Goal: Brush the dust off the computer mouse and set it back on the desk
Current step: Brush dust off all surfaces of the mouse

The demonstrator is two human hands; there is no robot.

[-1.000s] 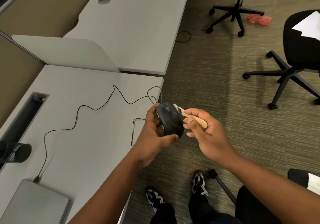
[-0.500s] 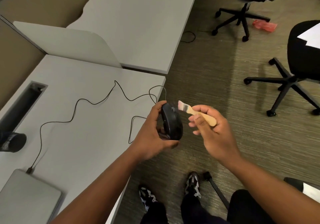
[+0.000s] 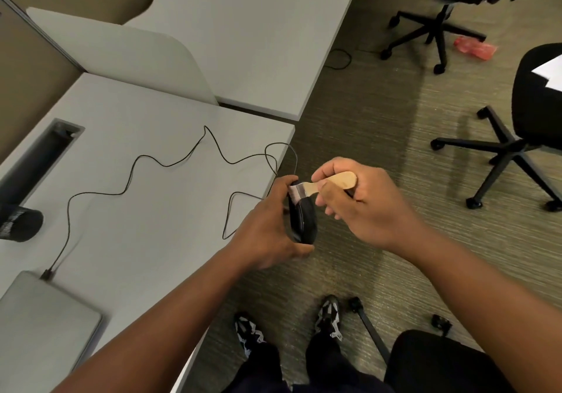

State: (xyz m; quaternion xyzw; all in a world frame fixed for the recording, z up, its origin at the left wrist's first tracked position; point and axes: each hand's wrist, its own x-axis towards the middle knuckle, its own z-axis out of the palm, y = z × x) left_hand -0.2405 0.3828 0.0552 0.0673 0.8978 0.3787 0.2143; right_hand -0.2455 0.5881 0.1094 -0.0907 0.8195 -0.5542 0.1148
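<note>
Open-plan office: grey desks [image 3: 146, 198] split by low partition [image 3: 121, 58], cable slot [image 3: 39, 155], closed laptop [image 3: 39, 325], swivel chairs [image 3: 532, 113] on carpet [image 3: 380, 113].

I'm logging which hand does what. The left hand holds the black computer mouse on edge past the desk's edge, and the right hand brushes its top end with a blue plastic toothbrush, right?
Not quite. The head view shows the right hand gripping a small wooden-handled brush, not a blue plastic toothbrush. The rest stands: the left hand holds the black computer mouse on edge past the grey desk.
</note>
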